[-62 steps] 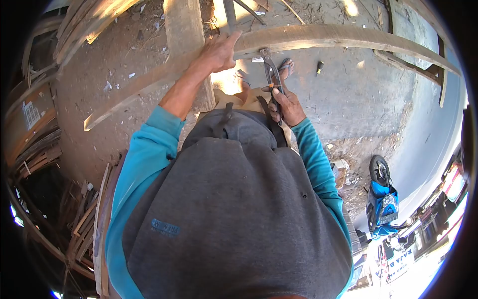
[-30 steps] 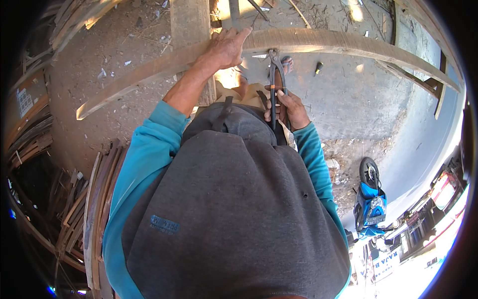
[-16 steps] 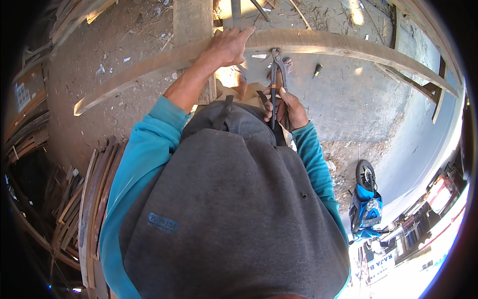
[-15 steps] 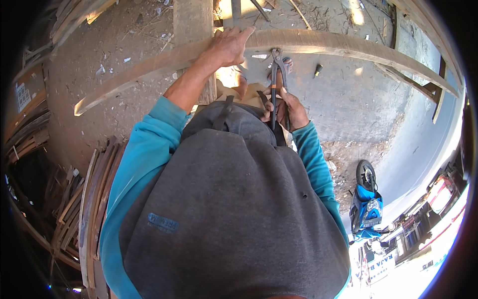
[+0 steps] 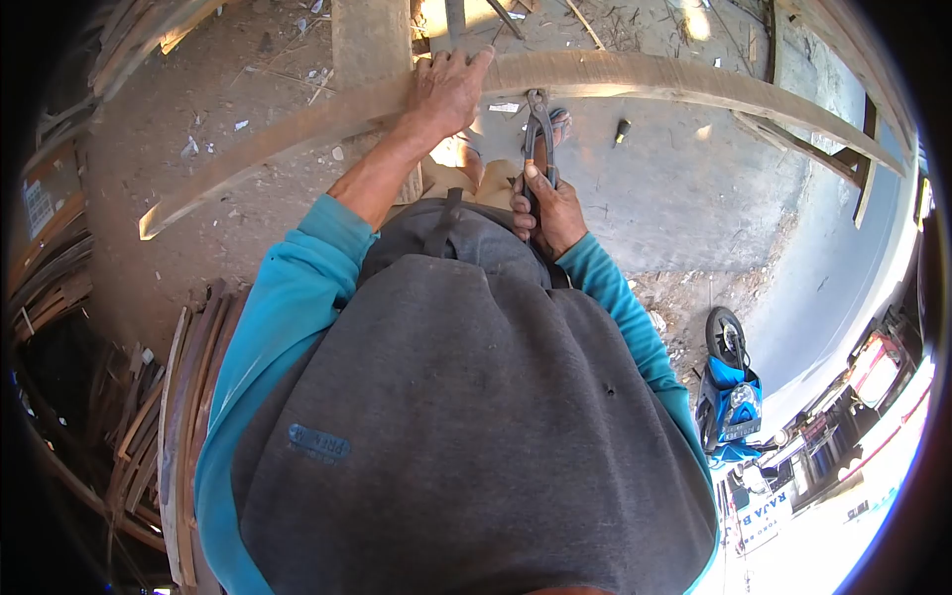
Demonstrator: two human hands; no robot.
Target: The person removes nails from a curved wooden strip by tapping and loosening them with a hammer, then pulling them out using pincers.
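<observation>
A long wooden board (image 5: 635, 75) lies across in front of me, seeming curved in this wide view. My left hand (image 5: 448, 94) grips it from above, fingers over its far edge and thumb side to the right. In my right hand (image 5: 555, 210) is a pair of metal pincers (image 5: 538, 124), held by the handles, which my fingers are wrapped round. The jaws point away from me, at the near edge of the board; whether they touch it or bite on anything I cannot tell.
Under the board on the left runs a wide upright plank (image 5: 372, 45). Stacked wood strips (image 5: 188, 426) stand at my lower left. A small dark object (image 5: 623, 130) lies on the concrete floor. A blue motorbike (image 5: 732, 397) is parked at the right.
My right hand has closed the pincers' handles together, its fingers now wrapped round both. The jaws have shifted slightly left. My left hand stays on the board.
</observation>
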